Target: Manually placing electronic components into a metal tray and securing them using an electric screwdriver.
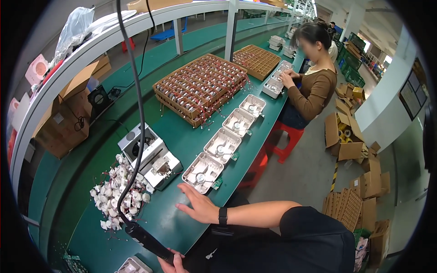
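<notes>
My left hand (172,264), at the lower edge, is closed around the handle of a black electric screwdriver (148,241). A thick black cable runs up from the tool. My right hand (199,207), with a black wristband, has its fingers spread and holds nothing that I can see. It is just below the nearest white plastic housing (203,173), close to its edge; I cannot tell if they touch. A round part and wires sit inside the housing, and a small green circuit board (217,183) hangs beside it. More such housings (222,144) stand in a row beyond.
Left of the row are a grey-and-white machine (149,157) and a pile of white wired parts (119,195). Stacked divided trays (200,86) stand farther back. Another housing (134,265) lies at the lower edge. A co-worker (314,82) handles housings at the far right of the bench.
</notes>
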The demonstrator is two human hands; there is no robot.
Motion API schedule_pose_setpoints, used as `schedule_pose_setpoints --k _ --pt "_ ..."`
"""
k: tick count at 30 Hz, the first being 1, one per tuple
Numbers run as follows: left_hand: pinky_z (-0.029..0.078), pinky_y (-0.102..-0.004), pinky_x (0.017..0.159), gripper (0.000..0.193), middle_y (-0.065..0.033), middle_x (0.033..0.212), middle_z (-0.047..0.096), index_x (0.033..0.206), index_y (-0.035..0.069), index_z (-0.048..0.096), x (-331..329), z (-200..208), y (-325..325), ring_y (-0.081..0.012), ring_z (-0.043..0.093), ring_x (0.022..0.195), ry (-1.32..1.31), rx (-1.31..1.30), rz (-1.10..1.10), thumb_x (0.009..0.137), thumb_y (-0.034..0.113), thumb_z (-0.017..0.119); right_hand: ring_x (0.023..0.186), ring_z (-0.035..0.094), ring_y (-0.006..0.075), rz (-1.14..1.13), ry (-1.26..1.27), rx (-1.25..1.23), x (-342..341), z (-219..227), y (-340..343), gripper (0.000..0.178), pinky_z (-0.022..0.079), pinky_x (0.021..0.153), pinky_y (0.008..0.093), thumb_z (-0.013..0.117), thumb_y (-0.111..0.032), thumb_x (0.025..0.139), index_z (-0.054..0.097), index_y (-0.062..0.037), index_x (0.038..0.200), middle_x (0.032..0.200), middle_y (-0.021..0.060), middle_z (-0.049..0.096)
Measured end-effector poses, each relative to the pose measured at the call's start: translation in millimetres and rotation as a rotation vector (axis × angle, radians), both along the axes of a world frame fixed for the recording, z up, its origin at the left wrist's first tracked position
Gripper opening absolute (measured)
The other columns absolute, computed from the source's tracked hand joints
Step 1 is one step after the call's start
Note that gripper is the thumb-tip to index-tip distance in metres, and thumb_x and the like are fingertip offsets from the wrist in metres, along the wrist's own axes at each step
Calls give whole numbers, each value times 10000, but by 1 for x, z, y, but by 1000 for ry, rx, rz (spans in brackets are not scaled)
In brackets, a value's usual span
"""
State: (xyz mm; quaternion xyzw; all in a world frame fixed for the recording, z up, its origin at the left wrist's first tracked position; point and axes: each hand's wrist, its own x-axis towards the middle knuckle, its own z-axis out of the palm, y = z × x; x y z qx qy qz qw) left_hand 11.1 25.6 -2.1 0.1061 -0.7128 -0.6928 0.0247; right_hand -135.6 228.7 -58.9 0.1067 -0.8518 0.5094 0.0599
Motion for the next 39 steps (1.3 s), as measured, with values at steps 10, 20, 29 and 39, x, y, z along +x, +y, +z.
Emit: schedule_pose_setpoints --k 10,20,29,39 --pt "479 -311 792 286 -75 989 606 1202 -17 556 -8 7 10 -183 576 858 -15 -93 26 968 128 633 1136 594 282 -100 -37 6 -31 8 60 632 495 965 403 642 -355 971 370 -23 1435 1338 178 490" --pt "484 -318 827 353 -99 1043 615 1268 -7 548 -6 7 17 -202 589 897 -32 -88 48 968 148 651 1116 604 246 -95 -73 39 -40 10 74 604 507 945 376 642 -335 974 401 -12 1424 1291 158 540" --pt "539 -411 824 439 -237 1027 688 1272 -11 548 -56 22 34 -357 696 934 -63 -341 -245 923 211 692 1004 664 205 560 -207 -376 16 66 10 335 528 918 348 633 -167 976 564 14 1250 1108 109 687" --pt "537 -398 871 441 -176 1093 681 1226 11 602 -44 26 -21 -316 682 995 279 -625 -5 880 240 749 804 604 124 -46 -236 -607 -42 62 30 155 508 705 277 564 -165 1021 566 -31 1097 892 43 614"
